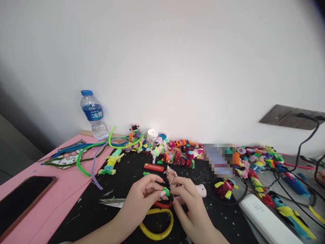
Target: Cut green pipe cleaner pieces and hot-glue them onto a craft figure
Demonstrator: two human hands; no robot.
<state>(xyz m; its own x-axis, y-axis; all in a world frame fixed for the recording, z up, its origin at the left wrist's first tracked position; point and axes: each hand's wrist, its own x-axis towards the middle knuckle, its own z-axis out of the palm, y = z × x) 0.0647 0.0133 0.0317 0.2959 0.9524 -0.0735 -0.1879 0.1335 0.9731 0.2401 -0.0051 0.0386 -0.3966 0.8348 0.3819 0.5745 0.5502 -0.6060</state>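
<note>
A green fuzzy piece (166, 191) is pinched between the nearly closed fingertips of the left hand (142, 196) and right hand (190, 201), near-equally close (long axis unclear), above the yellow-handled scissors (171, 223).

My bare arms reach in from the near side of the desk (215, 220). My left hand (144, 195) and right hand (190, 200) nearly meet, fingers bent, tips pinched. One right-hand nail looks dark.
</note>
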